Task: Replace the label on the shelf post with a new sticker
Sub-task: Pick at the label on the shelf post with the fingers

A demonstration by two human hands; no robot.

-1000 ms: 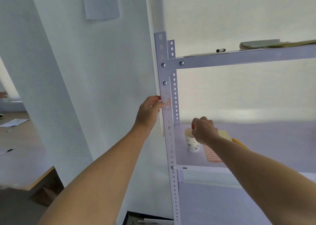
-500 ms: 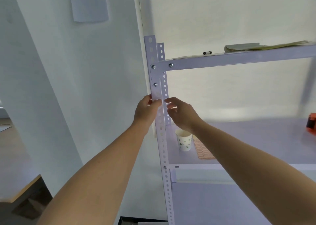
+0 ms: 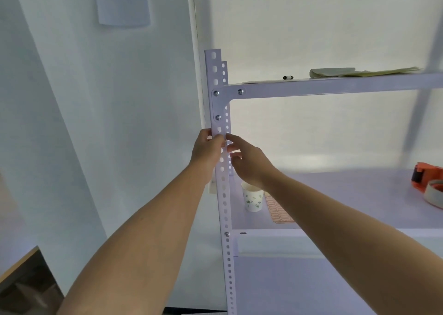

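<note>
Both forearms rise from the bottom of the view and meet at the shelf post [image 3: 224,209], a thin perforated white metal upright, just below its corner bracket. The left hand [image 3: 205,149] grips the post, its fingers [image 3: 217,139] curled round the left edge with the tip of one pressed on the front face. The right hand [image 3: 248,162] comes in from the shelf side. Its forefinger and thumb are stretched to the same spot with a narrow gap between them and the other fingers loosely curled. Whether they pinch anything cannot be told.

The label sits under those fingertips and is hidden. It is probably a light, thin, flexible paper sticker that tears easily. It would best be taken by a lifted corner and peeled slowly along the post. The post itself is stiff and bolted, so it will bear the steadying grip.

Just behind the right wrist, on the middle shelf [image 3: 347,194], a patterned paper cup [image 3: 252,198] stands beside a pink sticker sheet [image 3: 279,211] lying flat, likely the source of the new sticker. Farther right along that shelf is an orange tape dispenser [image 3: 423,176]. On the top shelf lie a marker [image 3: 288,77] and some papers [image 3: 364,72]. On the wall to the left hangs a sheet [image 3: 123,3] marked "2 - 5". A wooden desk [image 3: 20,263] edge shows at lower left.
</note>
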